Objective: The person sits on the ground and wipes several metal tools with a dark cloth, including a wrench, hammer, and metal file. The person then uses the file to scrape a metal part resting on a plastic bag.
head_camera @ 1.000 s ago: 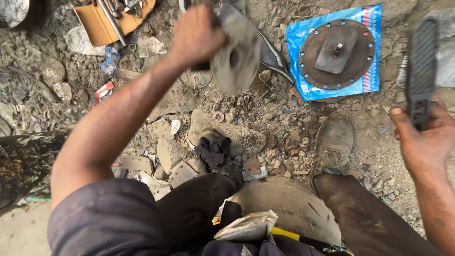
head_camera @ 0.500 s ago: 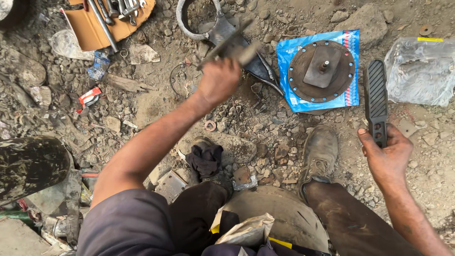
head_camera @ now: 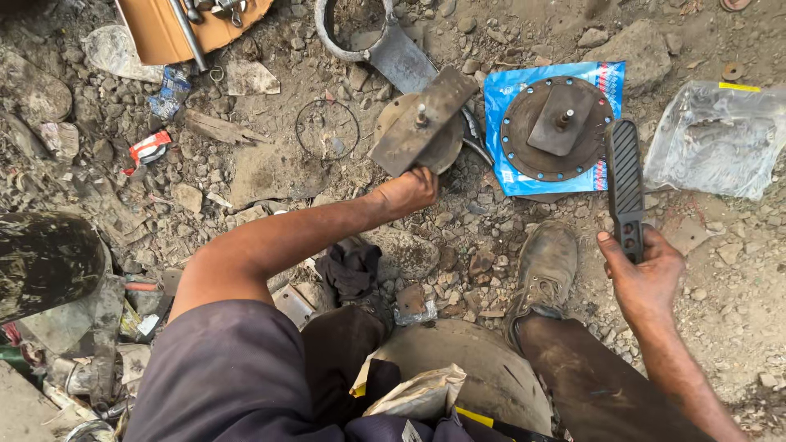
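A person sits low over rough ground (head_camera: 270, 176) of grey dirt, broken stones and scraps, seen from above. Nearest are dark trousers, a crumpled paper bag (head_camera: 422, 393) in the lap, and two dusty boots planted among the rubble, the right boot (head_camera: 544, 270) just below a blue plastic sheet. At the left edge lies a dark, mud-caked drum (head_camera: 45, 262) with a heap of metal junk under it. The left hand (head_camera: 409, 190) stretches forward and grips the lower edge of a rusty round plate with a flat bar bolted across it (head_camera: 422, 127), which rests tilted on the dirt. The right hand (head_camera: 647, 274) is closed around the handle of a black ribbed file (head_camera: 626, 184), held upright over the ground. Just right of the rusty plate, a second round plate (head_camera: 557, 127) lies flat on the blue sheet (head_camera: 503, 98). A thin wire ring (head_camera: 327, 129) lies left of the held plate, and a clear plastic bag (head_camera: 720, 139) lies at the far right. Farthest away are an orange tray of tools (head_camera: 196, 24) and a metal clamp ring (head_camera: 360, 33). Loose stones crowd every side, with the barest patch at the top right.
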